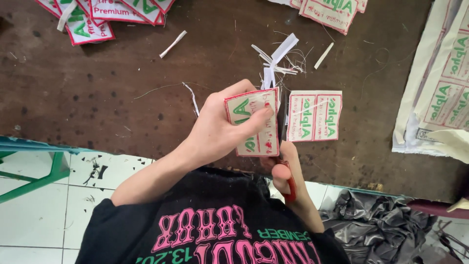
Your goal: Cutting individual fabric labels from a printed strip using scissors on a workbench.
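My left hand (222,129) grips a small white cloth patch (254,124) with a red border and green lettering, thumb pressed on its face. My right hand (288,171) holds scissors with red handles (290,183); their dark blade (282,122) runs up along the patch's right edge. Just right of the blade lies a strip of two joined patches (315,116) on the dark brown table (122,98). White trimmed offcuts (276,61) are scattered just beyond the hands.
Finished red-bordered patches are piled at the top left (93,17) and top middle-right (330,12). An uncut sheet of patches (439,93) hangs at the right. A black plastic bag (381,217) sits below the table edge; a green frame (49,171) stands on the white tiled floor.
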